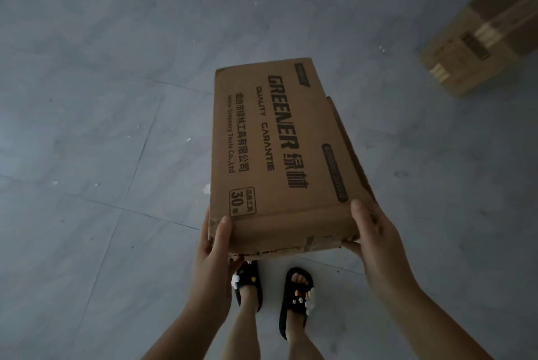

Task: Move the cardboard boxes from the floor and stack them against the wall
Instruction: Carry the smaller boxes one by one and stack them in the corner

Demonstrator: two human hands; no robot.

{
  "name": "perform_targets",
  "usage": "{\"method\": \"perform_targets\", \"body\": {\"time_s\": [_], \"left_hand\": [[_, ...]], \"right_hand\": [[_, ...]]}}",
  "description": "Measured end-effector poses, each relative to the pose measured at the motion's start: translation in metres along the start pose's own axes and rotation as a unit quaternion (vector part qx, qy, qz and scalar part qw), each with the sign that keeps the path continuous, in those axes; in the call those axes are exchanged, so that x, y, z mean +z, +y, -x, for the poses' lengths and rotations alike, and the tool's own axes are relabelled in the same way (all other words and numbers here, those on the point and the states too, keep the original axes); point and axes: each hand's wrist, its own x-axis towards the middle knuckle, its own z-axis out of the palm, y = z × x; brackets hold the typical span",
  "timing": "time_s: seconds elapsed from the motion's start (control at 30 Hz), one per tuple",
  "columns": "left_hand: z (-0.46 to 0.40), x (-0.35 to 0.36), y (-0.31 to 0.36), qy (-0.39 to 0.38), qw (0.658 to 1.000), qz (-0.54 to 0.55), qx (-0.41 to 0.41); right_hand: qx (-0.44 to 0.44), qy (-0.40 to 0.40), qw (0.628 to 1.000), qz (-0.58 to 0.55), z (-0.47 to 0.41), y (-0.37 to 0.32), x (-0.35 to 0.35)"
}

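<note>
Cardboard boxes number two: one [279, 156] gripped by both hands [214, 246] [375, 239], one [483, 39] floored

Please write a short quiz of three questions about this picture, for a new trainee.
1. True or false: the printed box rests on the floor.
2. How many hands grip the printed box? A) none B) one C) two
3. Where in the picture is the second box?

Key
1. False: the left hand and the right hand hold it in the air, above the sandals.
2. C.
3. At the upper right, lying on the floor, apart from the hands.
</note>
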Motion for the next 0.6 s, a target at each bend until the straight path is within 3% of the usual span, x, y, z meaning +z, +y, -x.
{"method": "perform_targets", "body": {"time_s": [0.27, 0.6], "left_hand": [[0.171, -0.054, 0.113, 0.052, 0.989, 0.092, 0.104], [0.232, -0.164, 0.182, 0.142, 0.952, 0.213, 0.169]], "right_hand": [[-0.097, -0.112, 0.989, 0.004, 0.125, -0.158, 0.027], [-0.151, -0.238, 0.959, -0.011, 0.196, -0.235, 0.145]]}}
